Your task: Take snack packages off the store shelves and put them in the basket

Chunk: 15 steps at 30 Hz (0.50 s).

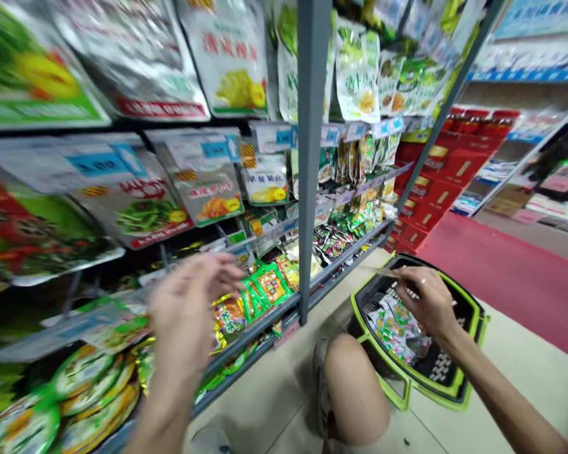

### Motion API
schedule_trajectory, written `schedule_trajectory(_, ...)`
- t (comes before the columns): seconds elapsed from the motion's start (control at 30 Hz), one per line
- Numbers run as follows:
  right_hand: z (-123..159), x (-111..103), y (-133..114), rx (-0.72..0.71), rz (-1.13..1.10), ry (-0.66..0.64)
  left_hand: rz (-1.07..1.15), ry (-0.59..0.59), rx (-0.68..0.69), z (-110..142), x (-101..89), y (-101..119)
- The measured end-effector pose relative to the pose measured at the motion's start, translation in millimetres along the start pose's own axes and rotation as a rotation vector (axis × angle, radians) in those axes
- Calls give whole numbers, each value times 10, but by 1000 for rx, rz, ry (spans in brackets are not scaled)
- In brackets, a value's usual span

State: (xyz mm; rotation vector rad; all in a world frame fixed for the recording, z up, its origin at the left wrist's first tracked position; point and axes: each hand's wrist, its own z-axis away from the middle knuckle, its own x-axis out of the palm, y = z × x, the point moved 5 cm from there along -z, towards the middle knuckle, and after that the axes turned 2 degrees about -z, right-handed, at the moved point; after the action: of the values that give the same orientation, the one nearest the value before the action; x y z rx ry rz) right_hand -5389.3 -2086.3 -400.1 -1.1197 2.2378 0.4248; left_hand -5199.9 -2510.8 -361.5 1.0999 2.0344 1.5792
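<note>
My left hand (189, 293), blurred by motion, hovers before the lower shelf with its fingers loosely curved. Nothing shows in it. Behind its fingertips lie green packets (269, 284) and a yellow-and-brown food packet (229, 315). My right hand (426, 296) is above a black shopping basket with a lime-green rim (390, 394). Between its thumb and fingers is a thin, flat, pale thing (382, 271), seen edge-on and possibly a packet. Several small printed packets (397, 325) lie inside the basket, partly covered by that hand.
A grey shelf post (311, 157) rises between two bays of hanging pouches (231, 57). Round green packs (85, 391) fill the lower left shelf. My bent knee (355, 384) is left of the basket. Red cartons (438, 167) are stacked beyond, beside a red floor strip (506, 271).
</note>
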Motion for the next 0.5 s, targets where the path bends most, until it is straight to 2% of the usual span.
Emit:
schedule_trajectory(0.03, -200, -28, -329, -120, -59, 44, 56, -136, -160, 68, 192, -117)
schedule_trajectory(0.1, -512, 59, -923, -309, -193, 100, 118, -414, -451, 244, 522, -314)
schedule_trajectory(0.13, -634, 144, -1164, -377, -275, 129, 127, -508, -530, 315, 610, -375)
schedule_trajectory(0.17, -744, 241, -1358, -420, -371, 159, 138, -554, -559, 356, 637, -413)
schedule_trajectory(0.23, -939, 442, -1623, -447, -566, 189, 183, -549, -519, 370, 546, -431)
schedule_trajectory(0.33, -1170, 691, -1851, -385, -799, 98, 312, -481, -434, 337, 249, -370)
schedule_trajectory(0.4, -1289, 795, -1951, -274, -904, 39, 365, -410, -355, 272, 28, -285)
schedule_trajectory(0.5, -1477, 964, -2143, -42, -1047, -46, 289, -225, -154, 94, -341, -138)
